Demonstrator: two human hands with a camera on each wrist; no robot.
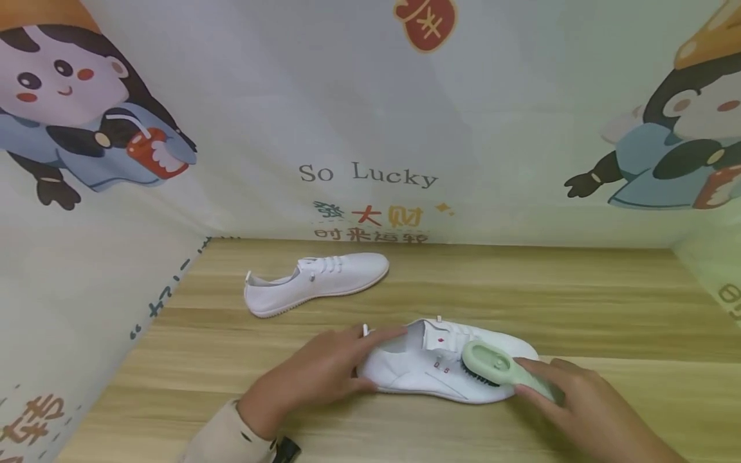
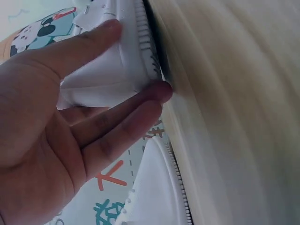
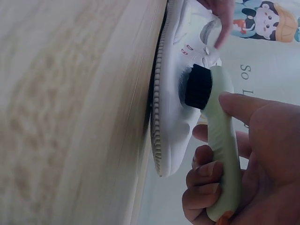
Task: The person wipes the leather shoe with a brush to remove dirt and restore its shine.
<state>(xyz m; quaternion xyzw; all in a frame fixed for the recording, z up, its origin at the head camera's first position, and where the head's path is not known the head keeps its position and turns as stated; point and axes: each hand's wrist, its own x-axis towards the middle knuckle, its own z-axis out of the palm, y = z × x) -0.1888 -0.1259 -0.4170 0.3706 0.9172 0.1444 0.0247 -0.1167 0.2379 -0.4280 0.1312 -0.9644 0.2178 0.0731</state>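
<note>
A white lace-up shoe (image 1: 405,370) lies on the wooden table with its toe to the right. My left hand (image 1: 324,366) holds it by the heel, the thumb along one side and the fingers around the back, as the left wrist view shows. In my right hand (image 1: 579,392) is a pale green scrub brush (image 1: 492,363), gripped by its handle. Its black bristles (image 3: 198,87) press on the shoe's upper, behind the toe, where the surface looks wet in the right wrist view. Small red marks show on the shoe's side.
A second white shoe (image 1: 324,280) lies farther back on the wooden table (image 1: 579,289), toe to the right. Printed cloth walls (image 1: 509,161) with cartoon figures stand at the back and sides. A small black object (image 1: 286,449) shows beside the left sleeve.
</note>
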